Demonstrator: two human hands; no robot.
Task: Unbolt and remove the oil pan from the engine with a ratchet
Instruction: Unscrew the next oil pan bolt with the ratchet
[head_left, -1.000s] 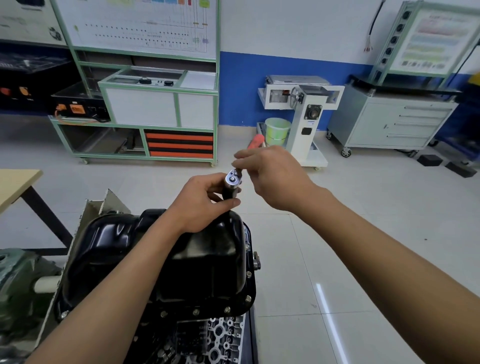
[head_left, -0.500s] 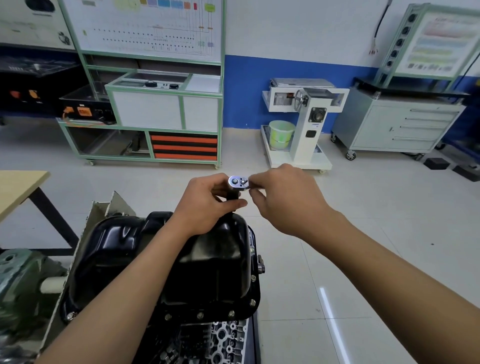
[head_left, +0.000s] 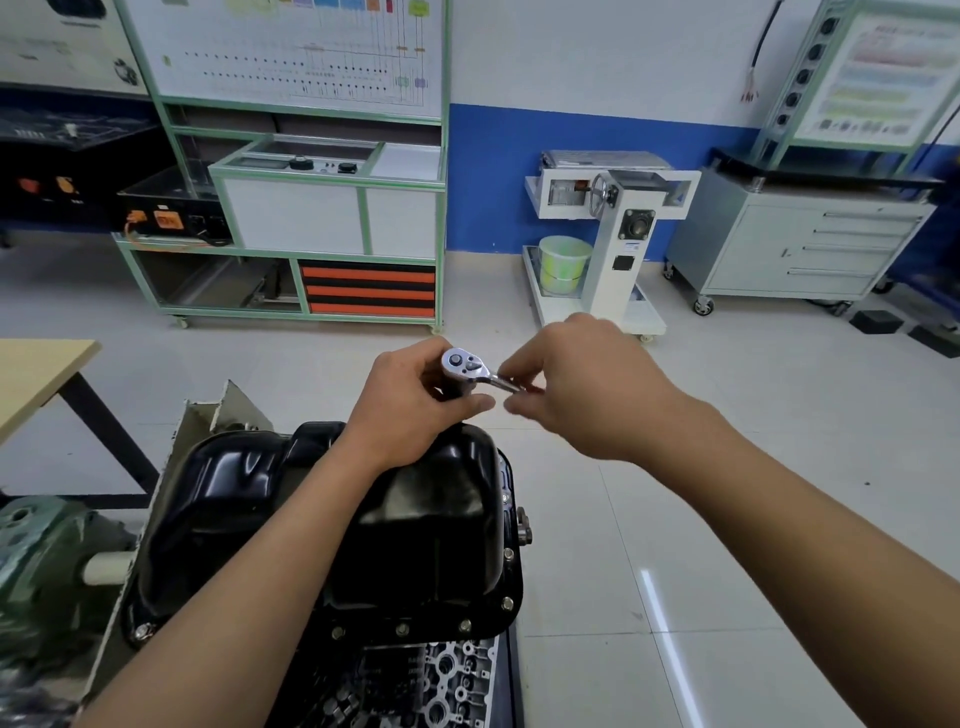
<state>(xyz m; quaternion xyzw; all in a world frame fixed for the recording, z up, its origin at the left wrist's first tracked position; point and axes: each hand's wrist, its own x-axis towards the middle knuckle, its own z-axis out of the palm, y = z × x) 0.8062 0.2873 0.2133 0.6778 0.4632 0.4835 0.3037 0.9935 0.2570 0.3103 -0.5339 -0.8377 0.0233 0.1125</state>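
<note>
A glossy black oil pan sits on top of the engine, with several bolts along its near and right flange. Above the pan's far edge, a chrome ratchet is held head up. My left hand grips the dark socket or extension under the ratchet head. My right hand holds the ratchet's handle, which is mostly hidden behind its fingers.
A wooden table stands at the left. A green-framed training bench and a white stand with a green bucket are across the tiled floor. A grey drawer cabinet is at the back right.
The ratchet has tipped from pointing away to lying level, and both hands have sunk lower toward the oil pan. My right hand has shifted from the head to the handle.
</note>
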